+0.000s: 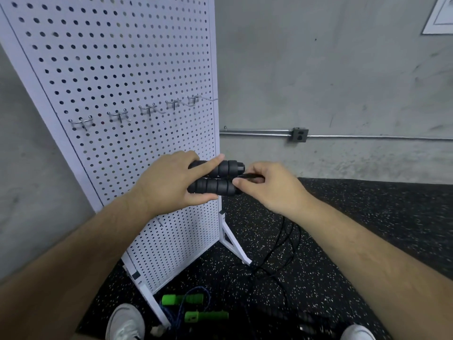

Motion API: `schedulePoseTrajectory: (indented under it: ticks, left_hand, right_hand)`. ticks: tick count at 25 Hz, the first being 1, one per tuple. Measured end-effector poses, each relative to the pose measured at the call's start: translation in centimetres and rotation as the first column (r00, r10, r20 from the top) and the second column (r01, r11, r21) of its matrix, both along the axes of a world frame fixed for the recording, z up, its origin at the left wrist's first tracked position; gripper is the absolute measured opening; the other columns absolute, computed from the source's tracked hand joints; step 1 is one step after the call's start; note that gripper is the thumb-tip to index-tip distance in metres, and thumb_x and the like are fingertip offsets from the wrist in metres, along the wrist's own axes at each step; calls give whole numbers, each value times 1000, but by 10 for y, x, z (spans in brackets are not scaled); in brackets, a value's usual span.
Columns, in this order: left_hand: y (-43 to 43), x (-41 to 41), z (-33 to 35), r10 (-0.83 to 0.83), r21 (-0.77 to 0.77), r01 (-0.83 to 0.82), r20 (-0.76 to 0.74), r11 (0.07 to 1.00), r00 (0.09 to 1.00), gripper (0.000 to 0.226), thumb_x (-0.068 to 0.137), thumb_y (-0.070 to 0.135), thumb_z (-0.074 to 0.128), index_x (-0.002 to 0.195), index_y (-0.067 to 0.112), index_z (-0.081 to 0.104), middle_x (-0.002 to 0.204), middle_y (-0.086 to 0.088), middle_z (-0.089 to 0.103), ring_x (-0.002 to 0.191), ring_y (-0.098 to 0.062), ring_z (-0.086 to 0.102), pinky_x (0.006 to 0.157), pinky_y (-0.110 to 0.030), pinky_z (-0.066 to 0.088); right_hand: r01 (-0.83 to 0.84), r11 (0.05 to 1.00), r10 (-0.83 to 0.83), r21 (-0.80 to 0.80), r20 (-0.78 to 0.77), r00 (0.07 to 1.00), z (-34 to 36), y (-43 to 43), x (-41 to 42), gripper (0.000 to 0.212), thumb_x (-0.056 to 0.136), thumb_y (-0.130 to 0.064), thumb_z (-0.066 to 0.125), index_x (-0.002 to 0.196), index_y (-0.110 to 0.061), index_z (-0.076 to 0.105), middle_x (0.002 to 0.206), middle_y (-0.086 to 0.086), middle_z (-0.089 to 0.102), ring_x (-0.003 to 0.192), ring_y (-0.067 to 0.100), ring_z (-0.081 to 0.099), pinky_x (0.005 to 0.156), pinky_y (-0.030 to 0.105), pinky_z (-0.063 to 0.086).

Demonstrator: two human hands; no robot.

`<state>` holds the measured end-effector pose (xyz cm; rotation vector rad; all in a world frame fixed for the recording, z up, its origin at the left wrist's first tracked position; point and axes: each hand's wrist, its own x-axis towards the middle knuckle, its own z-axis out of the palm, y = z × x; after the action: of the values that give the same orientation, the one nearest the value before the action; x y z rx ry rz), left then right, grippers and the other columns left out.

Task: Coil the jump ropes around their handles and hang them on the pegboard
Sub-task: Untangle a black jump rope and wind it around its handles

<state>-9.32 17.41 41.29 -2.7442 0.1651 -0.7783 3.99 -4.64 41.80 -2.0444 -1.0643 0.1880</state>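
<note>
None of the five hooks (pixel 119 115) on the pegboard (pixel 122 57) carried a rope at this moment, so the hanging half of the job lay wholly ahead of you.

You had the two black handles (pixel 215 179) of one jump rope laid side by side and roughly level, in front of the board's right edge and below the row of hooks. Your left hand (pixel 166 182) was closed around both, with the index finger stretched along the upper handle and the thumb under the lower one. Your right hand (pixel 269 187) pinched the black cord (pixel 252 177) between thumb and fingertips, right at the handle ends.

From there most of that cord dropped beneath your right wrist and lay in loose loops on the speckled floor (pixel 355 217). I could not make out any finished turns on the foam. By my reading you were at the very start of the coiling, with nearly the full length to wind.

A second rope, with green handles (pixel 206 315) and a blue cord (pixel 182 304), lay uncoiled on the floor by the pegboard's foot, between your shoes. It looked untouched.

So I judged two ropes left to coil and two to hang, with the black one just begun.
</note>
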Motion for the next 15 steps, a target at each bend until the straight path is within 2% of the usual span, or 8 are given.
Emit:
schedulePoseTrajectory:
  ticks: [3, 5, 7, 9, 13, 15]
  left_hand:
    - [-3, 4, -5, 44, 1, -44, -23, 999, 999, 85, 88, 77, 35, 159, 31, 27, 94, -2, 58, 78, -17, 53, 62, -31, 47]
    - [-5, 6, -6, 99, -56, -102, -50, 993, 994, 93, 85, 80, 34, 158, 23, 30, 98, 1, 58, 83, -16, 53, 68, -33, 50]
    - [-7, 8, -4, 114, -122, -123, -73, 985, 991, 88, 83, 81, 36, 149, 24, 42, 98, 6, 59, 86, -14, 54, 74, -34, 52]
    - [-9, 9, -3, 94, -134, -105, -87, 985, 992, 74, 83, 81, 37, 134, 30, 52, 93, 11, 57, 83, -11, 53, 72, -32, 51]
    - [-12, 8, -6, 68, -180, -92, -134, 979, 989, 71, 82, 83, 38, 130, 34, 54, 91, 15, 53, 82, -8, 50, 70, -29, 48]
    - [-19, 4, -7, 16, -239, -55, -160, 969, 987, 73, 81, 83, 40, 134, 35, 54, 93, 18, 53, 86, -6, 50, 74, -31, 50]
  right_hand:
    - [38, 995, -1, -89, 381, 925, 3, -5, -5, 17, 95, -43, 62, 97, -26, 65, 68, -12, 53, 59, 4, 46, 51, 24, 31]
    - [27, 995, 28, -96, 524, 851, 3, -8, -6, 19, 97, -41, 56, 105, -25, 64, 76, -15, 50, 68, 8, 48, 54, 24, 31]
    - [-30, 994, 86, -107, 574, 815, 4, -12, -4, 23, 98, -38, 52, 111, -23, 63, 91, -10, 59, 79, 14, 57, 63, 29, 43]
    - [-98, 989, 146, -111, 605, 783, 6, -18, 1, 25, 99, -33, 49, 117, -24, 64, 103, -7, 64, 87, 17, 62, 71, 31, 49]
    - [-102, 991, 130, -84, 734, 666, 10, -25, 21, 25, 103, -32, 51, 119, -23, 67, 101, -6, 62, 83, 20, 63, 64, 30, 47]
    - [-111, 994, 87, -18, 743, 663, 9, -25, 31, 24, 101, -33, 56, 115, -22, 71, 98, -6, 64, 81, 21, 64, 63, 29, 47]
